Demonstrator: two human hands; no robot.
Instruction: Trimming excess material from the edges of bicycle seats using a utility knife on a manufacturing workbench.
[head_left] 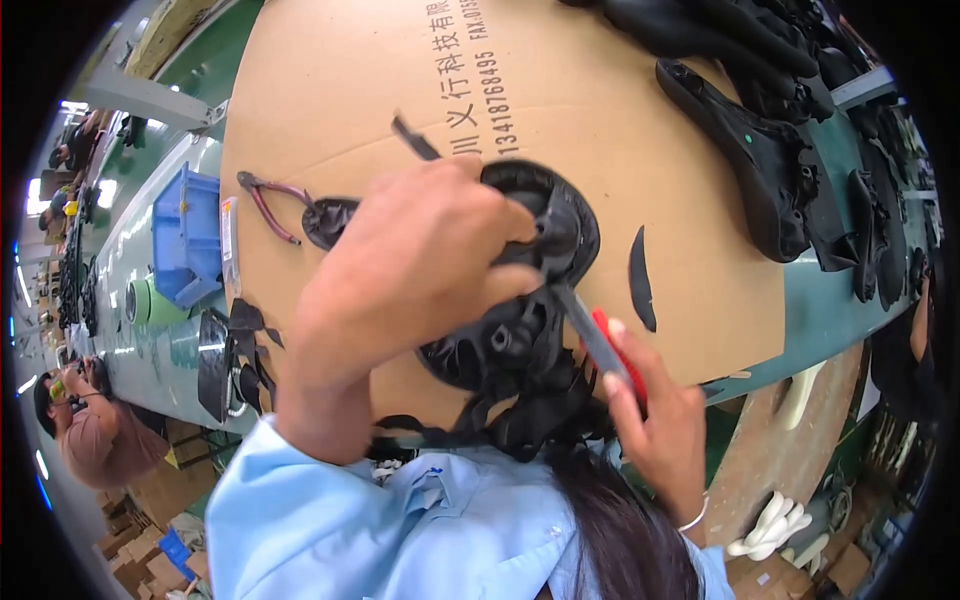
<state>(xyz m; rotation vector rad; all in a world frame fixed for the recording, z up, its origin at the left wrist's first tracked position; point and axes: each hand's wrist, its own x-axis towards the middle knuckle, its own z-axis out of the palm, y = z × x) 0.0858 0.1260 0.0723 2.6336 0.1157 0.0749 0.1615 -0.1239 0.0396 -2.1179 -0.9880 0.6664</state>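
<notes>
My left hand [420, 255] is curled over a black moulded part [545, 215] with a rounded, hollow shape, thumb and forefinger at its inner edge. A dark strip [413, 137] pokes out past the knuckles; whether the hand also grips it, I cannot tell. In my right hand [660, 420] is a red-handled knife [605, 350] with a long flat grey blade, its tip against the part near my left thumb. More black moulded pieces [500, 345] and loose scraps [540, 420] lie close to my body. A curved black offcut [641, 280] rests to the right.
Brown cardboard [330, 80] covers the green table [180, 350]. Red-handled pliers [265, 205] lie at left, near a blue bin [187, 240] and a green roll [150, 300]. Black moulded parts [745, 160] are piled at the far right. A person [100, 430] is at the left.
</notes>
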